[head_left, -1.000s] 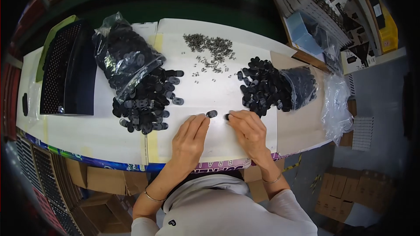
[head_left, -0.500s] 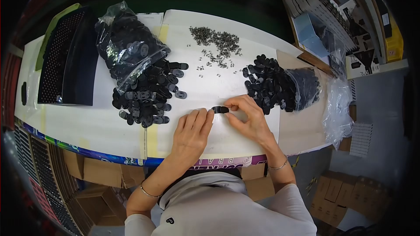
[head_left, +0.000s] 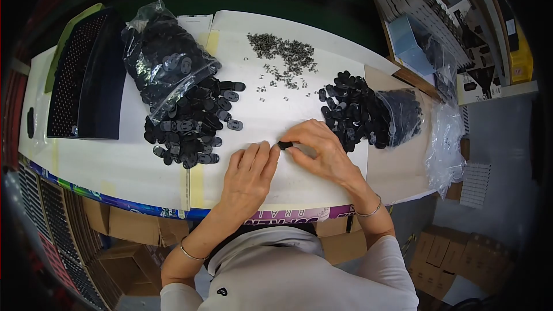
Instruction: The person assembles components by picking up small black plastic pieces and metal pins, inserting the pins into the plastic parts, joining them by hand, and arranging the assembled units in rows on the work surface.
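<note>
Between my two hands, just over the white table top, is a small black plastic piece (head_left: 285, 145), mostly covered by fingers. My right hand (head_left: 322, 152) pinches it between thumb and forefinger. The fingertips of my left hand (head_left: 247, 175) are closed at its left end; the thumb is hidden. Left of my hands lies a pile of black oval plastic pieces with slots (head_left: 184, 126). On the right is another pile of smaller black pieces (head_left: 357, 109). Small shiny metal parts (head_left: 285, 55) are scattered beyond my hands.
A clear bag of black pieces (head_left: 164, 52) stands at the back left, beside a dark perforated bin (head_left: 103, 80). On the right lie a second filled bag (head_left: 400, 115) and crumpled clear plastic (head_left: 443, 150). Cardboard boxes (head_left: 132, 268) sit below the table's front edge.
My right hand has moved slightly left, closer to my left hand, and its fingers now cover more of the black piece. The piles look unchanged.
</note>
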Demonstrator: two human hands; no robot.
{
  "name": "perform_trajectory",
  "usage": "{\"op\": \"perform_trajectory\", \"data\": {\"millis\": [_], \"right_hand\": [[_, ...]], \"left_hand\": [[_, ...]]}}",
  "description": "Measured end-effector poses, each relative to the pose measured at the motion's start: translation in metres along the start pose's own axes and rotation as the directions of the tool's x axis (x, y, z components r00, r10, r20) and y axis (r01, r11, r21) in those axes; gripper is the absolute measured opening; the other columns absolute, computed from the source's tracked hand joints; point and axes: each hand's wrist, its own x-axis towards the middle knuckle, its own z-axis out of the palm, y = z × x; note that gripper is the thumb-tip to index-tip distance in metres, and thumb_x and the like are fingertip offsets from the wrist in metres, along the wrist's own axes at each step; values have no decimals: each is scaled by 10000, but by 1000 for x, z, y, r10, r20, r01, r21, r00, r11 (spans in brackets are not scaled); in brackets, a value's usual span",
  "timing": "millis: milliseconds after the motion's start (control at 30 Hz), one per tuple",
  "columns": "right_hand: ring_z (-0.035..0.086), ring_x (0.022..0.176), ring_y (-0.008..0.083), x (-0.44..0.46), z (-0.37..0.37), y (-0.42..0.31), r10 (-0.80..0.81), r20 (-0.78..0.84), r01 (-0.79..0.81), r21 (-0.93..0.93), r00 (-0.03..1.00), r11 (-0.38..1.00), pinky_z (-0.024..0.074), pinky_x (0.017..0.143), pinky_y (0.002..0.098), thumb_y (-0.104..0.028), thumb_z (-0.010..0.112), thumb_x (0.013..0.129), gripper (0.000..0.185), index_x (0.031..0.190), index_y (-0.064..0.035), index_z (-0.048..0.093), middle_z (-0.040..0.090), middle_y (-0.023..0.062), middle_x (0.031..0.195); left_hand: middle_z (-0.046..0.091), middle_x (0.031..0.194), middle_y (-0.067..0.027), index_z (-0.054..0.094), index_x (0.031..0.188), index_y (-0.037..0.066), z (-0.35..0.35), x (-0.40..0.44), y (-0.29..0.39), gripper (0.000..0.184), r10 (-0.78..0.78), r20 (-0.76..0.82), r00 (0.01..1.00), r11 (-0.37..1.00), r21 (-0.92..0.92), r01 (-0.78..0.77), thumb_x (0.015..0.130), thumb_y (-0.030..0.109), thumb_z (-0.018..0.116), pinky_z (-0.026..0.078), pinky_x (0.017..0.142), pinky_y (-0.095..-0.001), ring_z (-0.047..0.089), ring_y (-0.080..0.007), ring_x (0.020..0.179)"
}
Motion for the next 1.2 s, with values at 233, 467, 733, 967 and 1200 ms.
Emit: {"op": "perform_trajectory", "data": {"millis": [233, 467, 733, 967, 1200], "right_hand": [[683, 1104, 283, -20, 24, -17, -217, -105, 158, -401, 971, 902, 549, 962, 439, -37, 758, 826, 363, 1182, 31, 754, 723, 117, 1217], [688, 1126, 282, -36, 39, -39, -178, -121, 83, -549, 977, 832, 561, 1040, 460, -2, 758, 791, 415, 1205, 30, 771, 737, 120, 1279], [619, 1332, 386, -3, -10, 12, -67, -239, -106, -642, 969, 760, 366, 1224, 633, 33, 738, 847, 352, 1198, 6, 759, 744, 128, 1251], [632, 1319, 365, -22, -20, 24, -9, -255, -151, -602, 967, 784, 342, 1236, 631, -43, 800, 921, 219, 1133, 9, 783, 760, 140, 1213], [653, 1276, 353, 7, -33, 41, -80, -344, -168, -634, 936, 755, 389, 1211, 612, -18, 782, 920, 206, 1126, -10, 791, 769, 119, 1192]], "left_hand": [[661, 1311, -170, 730, 1283, -56, -2, 0, 1, 407, -8, 2, 1000, 1000, -16, 8, 889, 47, 749, 517, 982, -460, 639, -331, 1181], [658, 1379, -202, 698, 1331, -57, -3, -2, -4, 469, -107, -85, 991, 994, -46, 103, 883, 36, 804, 506, 1055, -532, 639, -389, 1270], [625, 1449, -218, 674, 1374, -43, -10, 2, -37, 453, -210, -99, 973, 970, 107, 220, 944, 58, 771, 418, 1171, -579, 576, -407, 1383], [648, 1403, -210, 710, 1321, -50, -9, 3, -36, 404, -196, -116, 974, 974, 89, 207, 938, 59, 776, 423, 1170, -582, 597, -393, 1355], [657, 1370, -203, 713, 1317, -54, -8, 3, -35, 413, -196, -116, 974, 977, 66, 204, 924, 48, 786, 426, 1170, -582, 608, -384, 1332]]}}
